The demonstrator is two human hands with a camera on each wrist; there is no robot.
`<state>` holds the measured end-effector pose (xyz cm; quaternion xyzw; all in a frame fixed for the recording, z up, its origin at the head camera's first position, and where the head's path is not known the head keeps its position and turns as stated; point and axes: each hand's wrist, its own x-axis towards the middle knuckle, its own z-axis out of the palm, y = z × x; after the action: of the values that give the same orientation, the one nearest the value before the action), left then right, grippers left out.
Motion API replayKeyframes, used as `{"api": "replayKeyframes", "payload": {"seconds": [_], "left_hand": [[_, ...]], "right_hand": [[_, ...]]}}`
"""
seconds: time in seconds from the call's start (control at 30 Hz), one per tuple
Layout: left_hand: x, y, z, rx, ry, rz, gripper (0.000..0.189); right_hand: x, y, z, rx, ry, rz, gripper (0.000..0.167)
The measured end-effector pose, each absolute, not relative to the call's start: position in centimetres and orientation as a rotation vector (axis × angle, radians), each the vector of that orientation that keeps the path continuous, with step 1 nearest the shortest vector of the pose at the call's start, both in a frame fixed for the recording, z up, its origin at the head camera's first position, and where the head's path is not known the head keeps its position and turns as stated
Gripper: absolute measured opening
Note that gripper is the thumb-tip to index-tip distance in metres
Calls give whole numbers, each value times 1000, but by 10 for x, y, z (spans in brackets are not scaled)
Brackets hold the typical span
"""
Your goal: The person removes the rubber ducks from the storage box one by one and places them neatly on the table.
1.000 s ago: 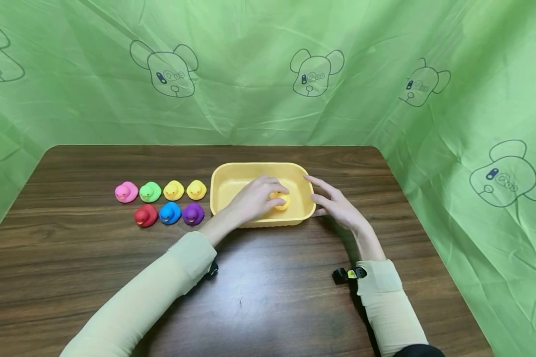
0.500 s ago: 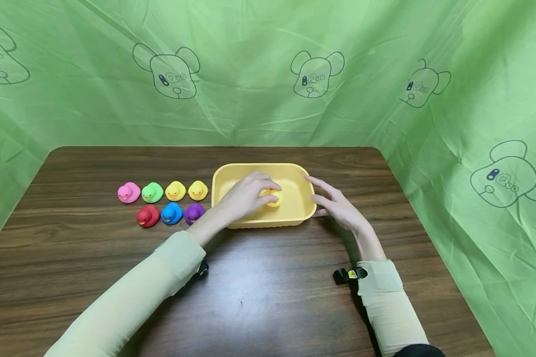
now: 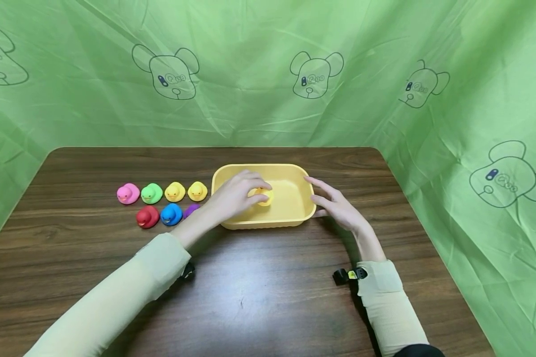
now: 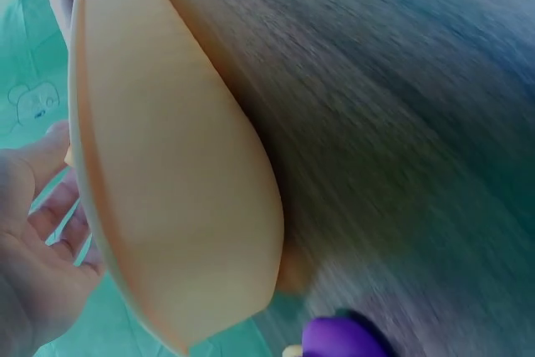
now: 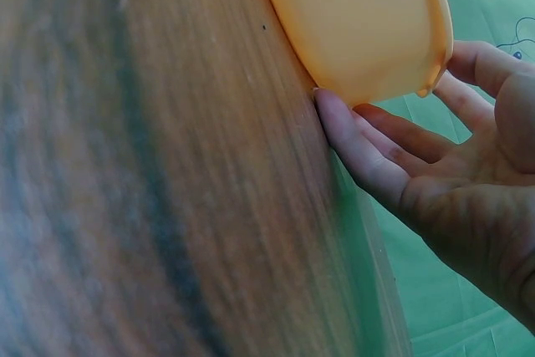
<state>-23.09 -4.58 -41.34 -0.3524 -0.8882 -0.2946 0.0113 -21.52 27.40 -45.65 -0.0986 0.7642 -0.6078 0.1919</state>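
My left hand [image 3: 235, 197] is over the yellow plastic basin [image 3: 295, 191] and pinches a yellow rubber duck [image 3: 266, 197] between thumb and fingers. In the left wrist view the basin's wall hides nearly all of that duck. At the basin's right end, my right hand [image 3: 341, 210] touches the rim and outer wall with spread, fairly straight fingers. The right wrist view shows its thumb low against the wall, close to the table. Left of the basin sit two more yellow ducks, one [image 3: 175, 191] beside the other [image 3: 197, 191].
In the back row are also a pink duck [image 3: 128, 193] and a green duck [image 3: 152, 193]. A red duck [image 3: 148, 216], a blue duck [image 3: 171, 214] and a purple duck [image 3: 189, 210], partly hidden by my left forearm, form the front row. Green cloth [image 3: 250, 114] hangs behind the wooden table [image 3: 268, 287].
My left hand has moved left across the basin with the yellow duck. The left forearm now covers part of the purple duck. My right hand stays at the basin's right end.
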Motion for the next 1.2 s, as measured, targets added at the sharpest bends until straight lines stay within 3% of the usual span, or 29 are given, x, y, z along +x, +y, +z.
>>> {"api": "replayKeyframes", "payload": {"seconds": [1.2], "left_hand": [[-221, -90, -404, -1083, -2732, -939, 27]], "right_hand": [[-216, 275, -458, -285, 2130, -1726, 56]]}}
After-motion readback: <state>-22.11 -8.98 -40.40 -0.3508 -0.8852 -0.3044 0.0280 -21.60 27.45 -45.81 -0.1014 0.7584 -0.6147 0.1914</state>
